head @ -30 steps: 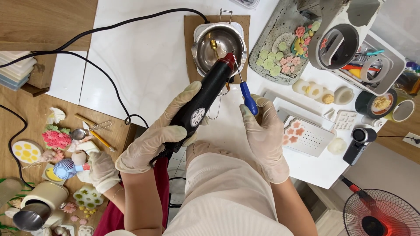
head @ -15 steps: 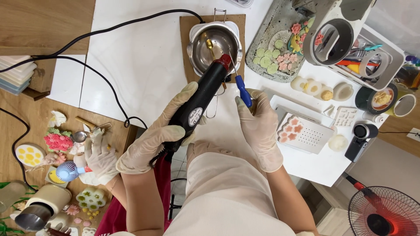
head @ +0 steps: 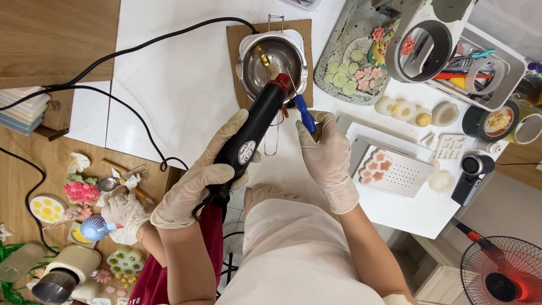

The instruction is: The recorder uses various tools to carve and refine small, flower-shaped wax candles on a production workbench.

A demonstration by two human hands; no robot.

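Note:
My left hand point(head: 199, 176), in a pale glove, grips a black heat gun point(head: 253, 131) whose red nozzle points at the rim of a small steel pot point(head: 272, 56). My right hand point(head: 328, 159), also gloved, holds a thin tool with a blue handle point(head: 305, 112); its metal tip reaches into the pot beside the nozzle. The pot sits on a brown board point(head: 237, 35) on the white table. A small yellow piece lies inside the pot.
Another person's gloved hand point(head: 125, 210) works at the lower left among flower-shaped pieces. A grey tray point(head: 339, 39) with green and pink flowers, a white perforated tray point(head: 395, 172), a white organiser point(head: 451, 45) and a fan point(head: 499, 277) stand to the right. Black cables point(head: 130, 48) cross the table.
Both my hands with the heat gun and the blue-handled tool have stayed at the pot, shifting only slightly. The other person's hand at the lower left has moved a little.

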